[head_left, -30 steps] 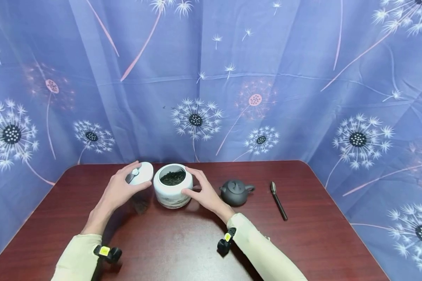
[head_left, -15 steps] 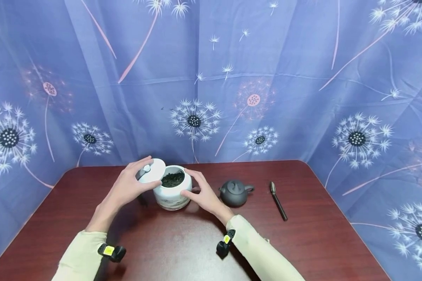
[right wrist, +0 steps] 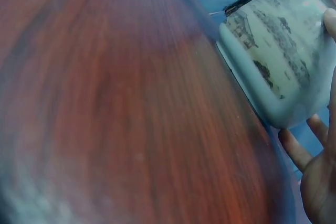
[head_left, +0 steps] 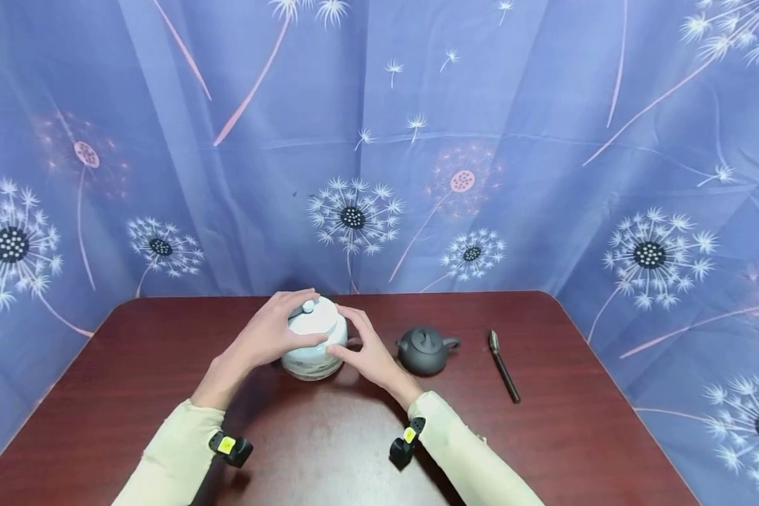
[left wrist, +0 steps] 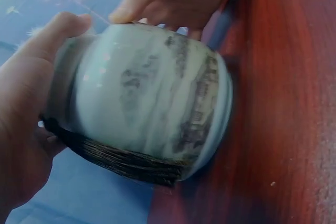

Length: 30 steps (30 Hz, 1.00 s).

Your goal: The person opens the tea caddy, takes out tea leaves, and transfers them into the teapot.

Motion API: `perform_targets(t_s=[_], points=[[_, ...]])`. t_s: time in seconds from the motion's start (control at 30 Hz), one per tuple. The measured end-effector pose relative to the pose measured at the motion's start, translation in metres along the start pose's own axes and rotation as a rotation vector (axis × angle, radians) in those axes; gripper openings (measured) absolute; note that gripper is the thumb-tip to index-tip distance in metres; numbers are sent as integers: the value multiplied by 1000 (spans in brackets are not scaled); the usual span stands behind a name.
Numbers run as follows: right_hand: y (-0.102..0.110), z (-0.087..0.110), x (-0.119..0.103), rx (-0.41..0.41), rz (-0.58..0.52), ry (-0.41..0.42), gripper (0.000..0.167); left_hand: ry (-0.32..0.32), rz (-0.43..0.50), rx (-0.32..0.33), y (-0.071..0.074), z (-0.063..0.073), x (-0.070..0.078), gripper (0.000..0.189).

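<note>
A white lidded jar point(head_left: 310, 367) with a grey landscape print stands towards the back of the table. Its white lid point(head_left: 319, 320), topped by a small round knob, covers the mouth in the head view. My left hand point(head_left: 268, 336) holds the lid by its rim, thumb in front and fingers behind. From the lid a dark tassel point(left wrist: 121, 158) hangs along the jar's side in the left wrist view. On the other side my right hand point(head_left: 370, 355) grips the jar, thumb at the front of its shoulder, fingers behind.
Right of the jar stands a dark grey teapot point(head_left: 424, 351), its handle pointing right. Beyond it lies a slim black-handled tool point(head_left: 504, 367) with a pale tip. The reddish wooden table point(head_left: 329, 450) ends at a blue dandelion-print curtain point(head_left: 259, 211) behind.
My left hand has carried the lid rightward from beside the jar to over its mouth, hiding the dark leaves inside. My right hand keeps its grip on the jar.
</note>
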State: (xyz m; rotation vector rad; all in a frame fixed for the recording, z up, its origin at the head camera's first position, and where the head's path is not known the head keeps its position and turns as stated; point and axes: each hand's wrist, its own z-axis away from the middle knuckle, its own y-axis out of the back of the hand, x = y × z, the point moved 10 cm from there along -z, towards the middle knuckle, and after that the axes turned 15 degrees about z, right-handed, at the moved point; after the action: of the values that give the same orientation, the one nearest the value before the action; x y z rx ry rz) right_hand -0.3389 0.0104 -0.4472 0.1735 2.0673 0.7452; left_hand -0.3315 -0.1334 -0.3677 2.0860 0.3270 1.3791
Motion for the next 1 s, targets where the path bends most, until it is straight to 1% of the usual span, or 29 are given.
perform_targets(t_s=[0.13,0.33,0.43,0.53,0.63,0.77,1.0], points=[[0,-3,-2,0,-10,6,69,11,65,-1,0,-1,-3,73],[-1,-4,-8,0,-19,6,70,-29,129,-34,-1,-1,-7,67],[5,-4,-23,4,-35,14,69,-61,149,-40,-3,-2,-7,65],[13,-2,-35,1,-37,10,68,-91,146,-40,-5,-3,-6,62],[15,-1,-38,-14,-39,-16,68,-107,136,-34,-7,-3,-6,59],[15,0,-38,-23,-46,-31,68,-113,146,-19,-8,-2,-8,58],[16,1,-37,-24,-55,-44,69,-85,171,8,-10,-2,-13,59]])
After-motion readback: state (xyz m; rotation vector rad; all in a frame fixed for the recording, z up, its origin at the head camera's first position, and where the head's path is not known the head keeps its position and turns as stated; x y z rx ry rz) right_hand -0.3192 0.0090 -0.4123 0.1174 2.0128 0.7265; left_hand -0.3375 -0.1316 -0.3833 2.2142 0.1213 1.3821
